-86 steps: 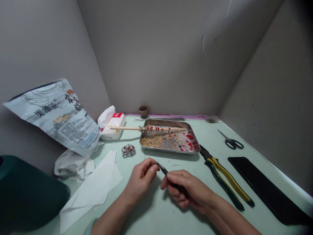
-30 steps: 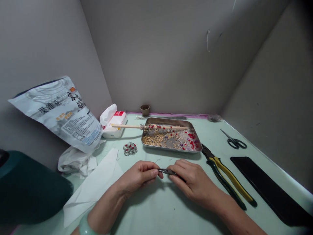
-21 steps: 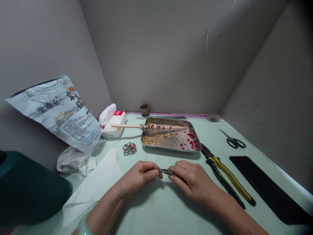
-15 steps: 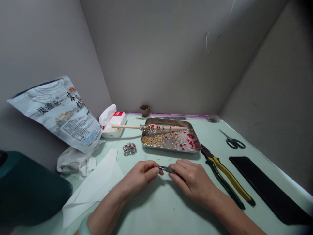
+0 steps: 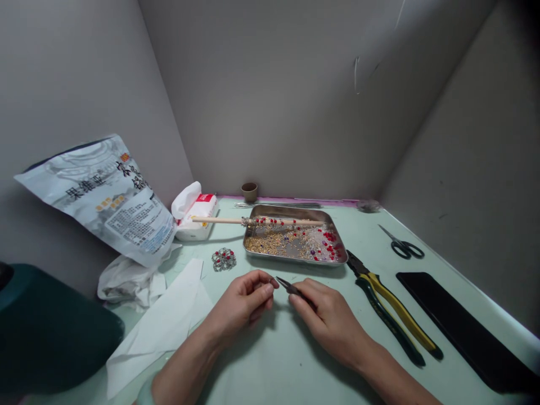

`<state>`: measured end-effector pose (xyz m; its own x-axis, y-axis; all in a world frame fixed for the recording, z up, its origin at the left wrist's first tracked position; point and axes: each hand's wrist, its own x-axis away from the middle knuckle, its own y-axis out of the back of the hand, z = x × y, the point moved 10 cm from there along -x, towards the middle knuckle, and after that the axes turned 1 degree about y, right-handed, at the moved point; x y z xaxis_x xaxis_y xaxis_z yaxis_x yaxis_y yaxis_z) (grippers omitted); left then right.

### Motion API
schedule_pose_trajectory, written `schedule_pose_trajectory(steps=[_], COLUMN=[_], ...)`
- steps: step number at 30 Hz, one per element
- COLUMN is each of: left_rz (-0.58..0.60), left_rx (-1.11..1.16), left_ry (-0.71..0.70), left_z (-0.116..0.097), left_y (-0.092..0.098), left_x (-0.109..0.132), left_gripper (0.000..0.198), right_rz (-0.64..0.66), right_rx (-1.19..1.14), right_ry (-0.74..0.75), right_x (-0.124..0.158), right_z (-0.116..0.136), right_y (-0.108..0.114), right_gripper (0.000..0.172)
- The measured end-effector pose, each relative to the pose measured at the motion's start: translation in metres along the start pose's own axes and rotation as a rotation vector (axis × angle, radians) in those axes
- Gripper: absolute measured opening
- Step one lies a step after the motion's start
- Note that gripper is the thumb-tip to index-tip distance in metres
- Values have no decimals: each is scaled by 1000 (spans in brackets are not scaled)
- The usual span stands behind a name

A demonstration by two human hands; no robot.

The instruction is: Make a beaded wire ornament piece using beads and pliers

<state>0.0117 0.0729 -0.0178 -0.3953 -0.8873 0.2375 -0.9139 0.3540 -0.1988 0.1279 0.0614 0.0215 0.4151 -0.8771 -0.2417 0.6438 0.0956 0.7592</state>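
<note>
My right hand (image 5: 327,318) grips small dark pointed pliers (image 5: 288,286), whose tip points left toward my left hand. My left hand (image 5: 244,301) is closed in a pinch on something tiny that I cannot make out, just left of the pliers' tip. Both hands hover low over the pale green table (image 5: 270,371). Behind them lies a metal tray (image 5: 295,260) of gold and red beads, with a beaded wooden stick (image 5: 219,220) resting across its far rim. A small beaded wire flower (image 5: 223,259) lies left of the tray.
Yellow-handled pliers (image 5: 390,306), black scissors (image 5: 400,245) and a black phone (image 5: 455,326) lie to the right. White paper sheets (image 5: 164,326), a printed bag (image 5: 105,197), a tissue pack (image 5: 192,214) and a small cup (image 5: 249,192) stand left and behind. Grey walls enclose the corner.
The pliers' tip, which met my left fingertips before, has drawn slightly apart from them and tilted up. Both hands have shifted a little away from me.
</note>
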Motion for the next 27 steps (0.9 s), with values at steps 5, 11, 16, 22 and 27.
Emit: schedule_pose_trajectory(steps=[5,11,16,22,27], left_rz=[-4,29,26,23,-21], left_rx=[40,56,46,28,7], left_ry=[4,5,25,46,35], left_z=[2,3,4,5,6], left_y=[-3,-6,-8,-10,-6], left_x=[0,0,1,1,-1], left_gripper=[24,23,25,26,28], right_rz=[3,-13,-80,-162,-182], right_rx=[-13,7,136,343,336], right_ry=[-7,-1,52,108,100], right_x=[1,0,2,5,7], right_z=[1,2,5,11,13], right_y=[-3,-3,-2,2,-1], right_gripper=[24,24,21,20,21])
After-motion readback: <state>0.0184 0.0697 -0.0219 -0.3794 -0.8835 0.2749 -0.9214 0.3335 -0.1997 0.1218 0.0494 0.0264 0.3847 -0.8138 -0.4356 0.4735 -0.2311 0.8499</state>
